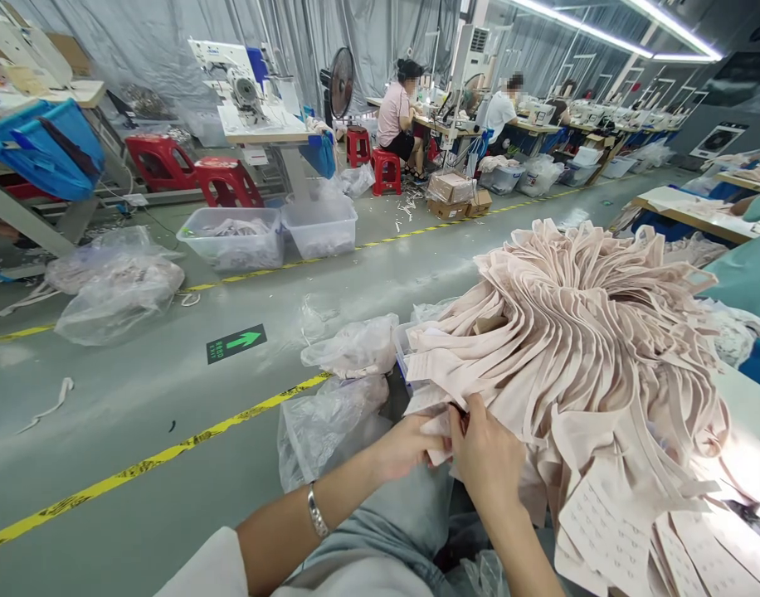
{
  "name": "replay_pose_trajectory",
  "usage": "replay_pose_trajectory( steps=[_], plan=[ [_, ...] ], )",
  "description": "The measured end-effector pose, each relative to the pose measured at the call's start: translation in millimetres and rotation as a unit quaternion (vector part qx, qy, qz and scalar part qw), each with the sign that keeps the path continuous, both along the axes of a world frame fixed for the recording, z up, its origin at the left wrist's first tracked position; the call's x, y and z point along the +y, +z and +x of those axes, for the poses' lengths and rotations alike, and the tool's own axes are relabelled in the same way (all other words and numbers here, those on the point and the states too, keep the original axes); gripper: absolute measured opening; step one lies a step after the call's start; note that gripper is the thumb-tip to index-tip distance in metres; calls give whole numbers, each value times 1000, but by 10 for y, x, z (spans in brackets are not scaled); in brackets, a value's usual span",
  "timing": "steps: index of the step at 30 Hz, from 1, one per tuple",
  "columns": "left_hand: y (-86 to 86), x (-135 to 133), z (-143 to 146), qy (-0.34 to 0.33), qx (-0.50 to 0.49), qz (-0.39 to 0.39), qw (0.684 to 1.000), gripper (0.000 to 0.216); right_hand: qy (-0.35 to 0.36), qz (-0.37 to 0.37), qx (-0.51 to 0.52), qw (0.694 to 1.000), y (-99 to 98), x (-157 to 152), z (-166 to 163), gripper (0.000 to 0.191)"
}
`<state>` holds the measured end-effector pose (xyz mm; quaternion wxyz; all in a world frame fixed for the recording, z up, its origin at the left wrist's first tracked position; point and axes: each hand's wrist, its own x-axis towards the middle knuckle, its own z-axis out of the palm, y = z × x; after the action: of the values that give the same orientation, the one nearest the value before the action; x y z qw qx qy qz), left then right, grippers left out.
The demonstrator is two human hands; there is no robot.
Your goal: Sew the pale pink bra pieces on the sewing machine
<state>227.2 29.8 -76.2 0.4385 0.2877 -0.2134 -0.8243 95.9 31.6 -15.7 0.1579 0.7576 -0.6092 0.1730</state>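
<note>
A large fanned pile of pale pink bras [560,323] lies to my right, with straps looped at the top and bands hanging down. My left hand [410,446] is closed on the end of one pale pink bra band [439,427] at the pile's near left edge. Right beside it, my right hand [489,452] has its thumb and forefinger pinched at the same band. A small dark object [460,408] shows between those fingers; its kind is too hidden to tell. Rows of hook-and-eye loops mark the bands [604,522] hanging at the lower right.
Clear plastic bags [336,414] lie on the floor left of my knees. Yellow tape [168,456] and a green arrow sign [236,343] mark the aisle. Across it stand plastic bins [234,236], red stools [227,181] and a sewing machine [243,91]. People sit at machines farther back.
</note>
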Motion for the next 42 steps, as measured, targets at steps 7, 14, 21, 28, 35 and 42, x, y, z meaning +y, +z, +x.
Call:
replay_pose_trajectory(
  steps=[7, 14, 21, 28, 35, 42],
  plan=[
    [282, -257, 191, 107, 123, 130, 978, 24, 7, -13, -100, 995, 43, 142, -74, 34],
    [310, -157, 153, 123, 143, 90, 978, 24, 10, -7, -55, 998, 91, 100, 4, 32],
    [193, -42, 56, 56, 113, 6, 992, 42, 10, 15, -29, 999, 40, -20, 36, 27],
    [140, -160, 164, 54, -22, -6, 998, 20, 18, -3, -101, 995, 21, 47, -41, 34],
    [228, -259, 260, 126, 128, 94, 979, 27, 40, -43, -85, 995, 54, 108, -18, 28],
    [269, -224, 216, 152, 131, 87, 976, 24, 31, -45, -68, 996, 72, 120, 2, 27]
  ],
)
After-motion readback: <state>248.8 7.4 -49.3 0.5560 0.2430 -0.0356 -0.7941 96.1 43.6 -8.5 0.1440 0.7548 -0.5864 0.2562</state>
